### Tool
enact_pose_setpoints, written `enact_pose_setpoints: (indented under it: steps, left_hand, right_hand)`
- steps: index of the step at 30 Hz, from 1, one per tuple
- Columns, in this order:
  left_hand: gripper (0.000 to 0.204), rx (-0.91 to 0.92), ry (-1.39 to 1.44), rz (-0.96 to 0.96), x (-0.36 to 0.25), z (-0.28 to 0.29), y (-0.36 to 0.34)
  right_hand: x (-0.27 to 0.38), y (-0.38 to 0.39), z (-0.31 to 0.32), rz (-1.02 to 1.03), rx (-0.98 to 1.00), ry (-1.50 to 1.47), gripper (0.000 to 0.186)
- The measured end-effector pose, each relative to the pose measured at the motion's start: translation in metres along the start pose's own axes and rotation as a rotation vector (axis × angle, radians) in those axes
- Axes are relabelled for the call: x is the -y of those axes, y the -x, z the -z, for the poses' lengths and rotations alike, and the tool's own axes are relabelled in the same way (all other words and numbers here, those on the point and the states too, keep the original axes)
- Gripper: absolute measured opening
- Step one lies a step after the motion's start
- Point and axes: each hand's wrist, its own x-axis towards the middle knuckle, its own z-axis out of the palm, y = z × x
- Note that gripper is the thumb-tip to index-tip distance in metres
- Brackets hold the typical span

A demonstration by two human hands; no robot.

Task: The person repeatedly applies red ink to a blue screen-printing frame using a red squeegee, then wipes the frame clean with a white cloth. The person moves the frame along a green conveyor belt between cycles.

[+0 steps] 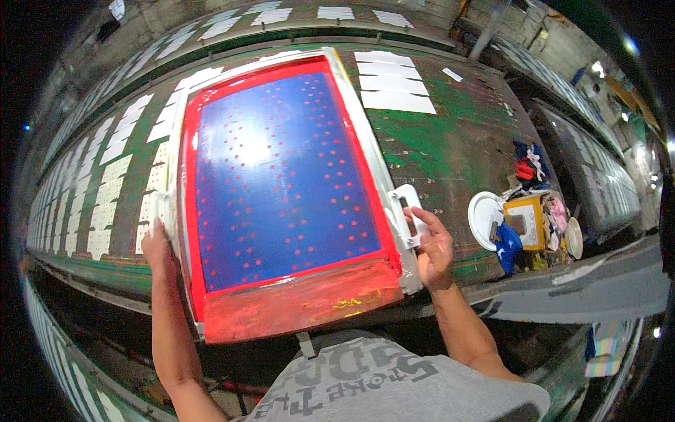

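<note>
A silver-edged printing screen [278, 176] with a red border and a blue middle full of small red dots lies angled over the long green table [439, 162]. My left hand [157, 245] grips the handle on its left side, fingers closed round it. My right hand [432, 250] has its fingers curled on the white handle [402, 200] on the right side. Red ink coats the band along the screen's near end. Columns of white cut pieces [112, 211] lie to the left, some dotted, and another stack of white pieces [394, 81] lies beyond the screen's upper right.
At the table's right end sit a yellow container [532, 220], a white round lid [485, 211], rags [527, 167] and a blue cloth [509, 257]. More long tables with white pieces [334, 13] run behind and to the sides. A metal post [485, 35] stands behind.
</note>
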Motion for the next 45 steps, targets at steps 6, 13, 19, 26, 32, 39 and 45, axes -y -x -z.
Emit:
enact_pose_setpoints:
  steps: [6, 13, 19, 26, 32, 39, 45]
  left_hand:
    - [0.041, -0.139, 0.230, 0.120, -0.008, 0.097, 0.075]
    - [0.038, -0.305, 0.268, 0.122, -0.010, 0.171, 0.179]
    - [0.033, -0.410, 0.176, 0.203, -0.011, 0.216, 0.243]
    - [0.033, -0.675, 0.076, 0.181, 0.004, 0.197, 0.315]
    - [0.040, -0.776, 0.194, 0.104, 0.024, 0.199, 0.361]
    - [0.039, -0.944, 0.166, 0.188, 0.041, 0.191, 0.431]
    - [0.034, -1.014, 0.251, 0.211, 0.036, 0.185, 0.475]
  right_hand:
    - [-0.003, -0.036, 0.000, -0.002, 0.244, -0.037, 0.068]
    - [-0.016, -0.062, -0.010, -0.042, 0.417, -0.156, 0.063]
    - [-0.025, -0.072, -0.026, -0.112, 0.524, -0.211, 0.057]
    - [-0.045, -0.095, -0.038, 0.246, 0.705, 0.036, 0.059]
    - [-0.045, -0.116, -0.058, -0.167, 0.870, -0.256, 0.068]
    - [-0.069, -0.116, -0.063, -0.104, 0.985, -0.245, 0.061]
    - [-0.083, -0.124, -0.076, -0.146, 1.080, -0.404, 0.057]
